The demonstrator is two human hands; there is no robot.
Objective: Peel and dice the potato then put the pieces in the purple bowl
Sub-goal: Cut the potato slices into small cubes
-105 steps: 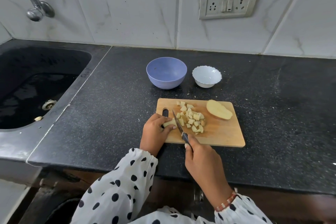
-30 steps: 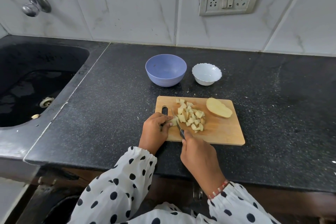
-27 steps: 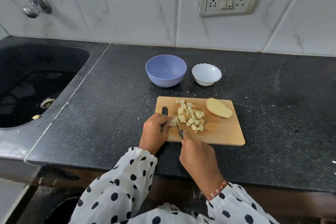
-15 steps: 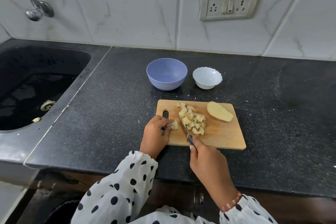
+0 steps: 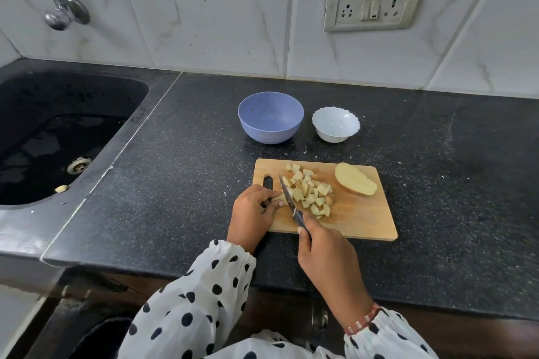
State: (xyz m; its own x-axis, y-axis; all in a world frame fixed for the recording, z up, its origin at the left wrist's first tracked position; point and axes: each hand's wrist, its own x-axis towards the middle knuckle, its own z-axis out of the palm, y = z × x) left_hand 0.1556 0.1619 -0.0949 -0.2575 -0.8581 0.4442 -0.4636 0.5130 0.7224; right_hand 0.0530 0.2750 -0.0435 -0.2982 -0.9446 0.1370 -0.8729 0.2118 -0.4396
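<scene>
black speckled countertop (image 5: 437, 198): purple bowl (image 5: 270, 117) and white bowl (image 5: 335, 124) far, wooden cutting board (image 5: 358, 213) near.

No readable text, label, brand, number or sign is showing anywhere in the head view.
</scene>
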